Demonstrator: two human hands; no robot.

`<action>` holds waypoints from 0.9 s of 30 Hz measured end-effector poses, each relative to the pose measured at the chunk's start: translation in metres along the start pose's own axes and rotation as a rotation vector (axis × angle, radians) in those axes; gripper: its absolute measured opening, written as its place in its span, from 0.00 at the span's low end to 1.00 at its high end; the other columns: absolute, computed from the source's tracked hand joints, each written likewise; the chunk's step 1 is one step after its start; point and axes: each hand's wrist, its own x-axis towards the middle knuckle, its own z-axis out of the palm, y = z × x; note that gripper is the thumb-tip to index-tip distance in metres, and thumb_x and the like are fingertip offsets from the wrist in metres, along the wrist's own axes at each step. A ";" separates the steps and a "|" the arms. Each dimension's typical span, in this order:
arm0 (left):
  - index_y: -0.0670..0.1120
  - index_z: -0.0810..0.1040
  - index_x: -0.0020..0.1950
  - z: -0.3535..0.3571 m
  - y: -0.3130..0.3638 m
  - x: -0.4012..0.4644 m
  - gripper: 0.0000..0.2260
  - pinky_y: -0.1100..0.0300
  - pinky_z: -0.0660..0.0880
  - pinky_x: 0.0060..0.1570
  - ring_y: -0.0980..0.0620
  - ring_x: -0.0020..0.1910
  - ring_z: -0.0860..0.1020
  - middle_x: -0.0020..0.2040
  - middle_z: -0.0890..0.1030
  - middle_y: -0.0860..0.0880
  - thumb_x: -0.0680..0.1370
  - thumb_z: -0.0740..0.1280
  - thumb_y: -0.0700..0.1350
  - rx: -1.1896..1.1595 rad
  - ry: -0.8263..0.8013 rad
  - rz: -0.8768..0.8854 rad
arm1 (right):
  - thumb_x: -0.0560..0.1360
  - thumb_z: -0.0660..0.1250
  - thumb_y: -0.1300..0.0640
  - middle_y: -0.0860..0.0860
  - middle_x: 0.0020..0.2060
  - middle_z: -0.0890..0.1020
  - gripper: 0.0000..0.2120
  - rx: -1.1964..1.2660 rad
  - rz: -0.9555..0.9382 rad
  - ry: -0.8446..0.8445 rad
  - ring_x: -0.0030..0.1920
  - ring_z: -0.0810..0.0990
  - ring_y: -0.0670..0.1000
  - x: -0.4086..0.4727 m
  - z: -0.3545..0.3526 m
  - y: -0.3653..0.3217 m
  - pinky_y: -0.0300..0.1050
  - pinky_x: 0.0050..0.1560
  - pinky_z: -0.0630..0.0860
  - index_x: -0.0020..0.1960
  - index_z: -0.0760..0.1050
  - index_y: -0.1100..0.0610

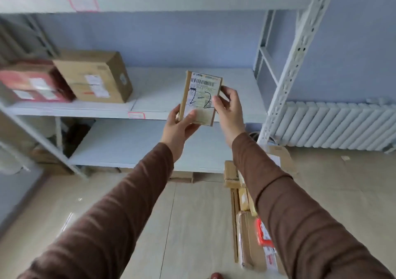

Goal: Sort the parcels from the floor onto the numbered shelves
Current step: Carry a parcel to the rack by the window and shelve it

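A small flat cardboard parcel (201,95) is held upright in front of the middle shelf (162,90). Its white label carries a barcode and a handwritten "2-2". My left hand (179,126) grips its lower left corner, thumb across the label. My right hand (228,105) pinches its right edge. A pile of cardboard parcels (246,218) lies on the floor at the right, partly hidden by my right arm.
A tan box (94,77) and a red box (32,83) stand on the left of the middle shelf. A pink tag (136,115) marks that shelf's front edge, another pink tag (82,2) the upper shelf. The lower shelf (132,143), a white upright (287,71) and a radiator (334,126) are at the right.
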 end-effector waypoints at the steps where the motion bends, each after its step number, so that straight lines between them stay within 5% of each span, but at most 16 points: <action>1: 0.42 0.67 0.76 -0.021 0.012 -0.012 0.25 0.52 0.79 0.63 0.44 0.60 0.83 0.67 0.80 0.39 0.81 0.70 0.41 -0.007 0.049 0.035 | 0.81 0.68 0.59 0.52 0.68 0.77 0.19 0.030 0.001 -0.054 0.68 0.77 0.52 -0.009 0.026 -0.004 0.51 0.67 0.78 0.71 0.70 0.58; 8: 0.43 0.67 0.76 -0.160 0.081 -0.163 0.26 0.55 0.80 0.58 0.43 0.58 0.84 0.63 0.83 0.40 0.81 0.71 0.43 -0.049 0.411 0.239 | 0.78 0.70 0.44 0.46 0.71 0.77 0.29 0.127 0.084 -0.517 0.68 0.78 0.49 -0.140 0.187 -0.042 0.52 0.67 0.77 0.77 0.68 0.49; 15: 0.45 0.66 0.75 -0.247 0.131 -0.370 0.24 0.50 0.79 0.62 0.44 0.59 0.84 0.61 0.84 0.43 0.81 0.70 0.43 -0.014 0.775 0.428 | 0.79 0.73 0.53 0.51 0.65 0.82 0.21 0.261 0.132 -0.940 0.65 0.80 0.52 -0.305 0.302 -0.106 0.59 0.70 0.75 0.69 0.72 0.54; 17: 0.47 0.64 0.76 -0.260 0.143 -0.430 0.26 0.51 0.80 0.61 0.43 0.60 0.83 0.61 0.85 0.44 0.81 0.71 0.44 -0.014 0.874 0.474 | 0.79 0.73 0.51 0.49 0.65 0.82 0.21 0.306 0.117 -1.086 0.65 0.80 0.50 -0.350 0.326 -0.130 0.55 0.69 0.76 0.69 0.72 0.51; 23: 0.50 0.64 0.77 -0.264 0.160 -0.609 0.29 0.48 0.78 0.65 0.42 0.60 0.84 0.60 0.85 0.44 0.79 0.73 0.48 0.090 1.250 0.570 | 0.81 0.69 0.57 0.55 0.64 0.81 0.21 0.450 0.048 -1.444 0.63 0.82 0.52 -0.492 0.376 -0.189 0.46 0.62 0.81 0.72 0.70 0.61; 27: 0.55 0.71 0.71 -0.228 0.154 -0.719 0.30 0.50 0.74 0.65 0.49 0.61 0.81 0.60 0.84 0.51 0.73 0.77 0.56 0.173 1.538 0.600 | 0.81 0.69 0.58 0.57 0.65 0.81 0.23 0.538 0.053 -1.693 0.65 0.81 0.56 -0.592 0.380 -0.220 0.54 0.65 0.79 0.73 0.69 0.62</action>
